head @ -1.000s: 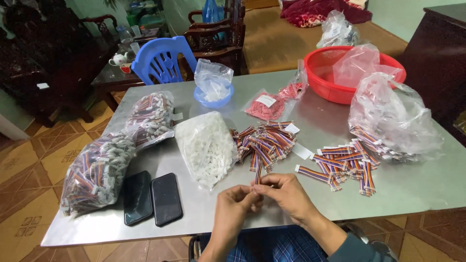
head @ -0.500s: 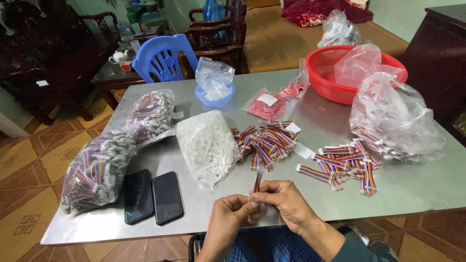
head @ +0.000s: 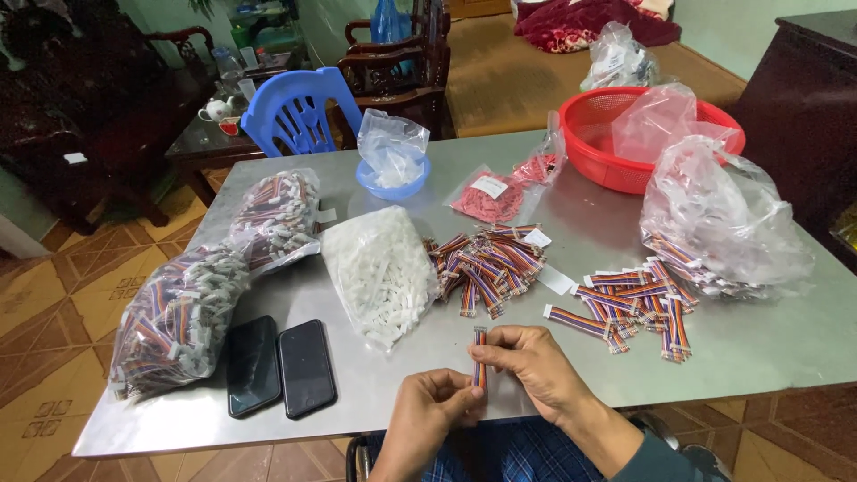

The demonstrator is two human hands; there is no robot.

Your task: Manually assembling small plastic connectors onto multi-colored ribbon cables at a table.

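steel table (head: 768, 348) edge: both hands (head: 527, 366) pinch striped cable (head: 479, 357).

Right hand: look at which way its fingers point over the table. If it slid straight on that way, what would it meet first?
The right hand points left, pinching the striped ribbon cable. Past that, it would most likely meet the left hand first, which holds the cable's lower end; depth is unclear.

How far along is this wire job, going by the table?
Done, seemingly: two stuffed bags of wires with white ends at left. In hand: one striped wire, held upright between left hand and right hand. Left: a loose pile, more wires, a bag of white connectors.
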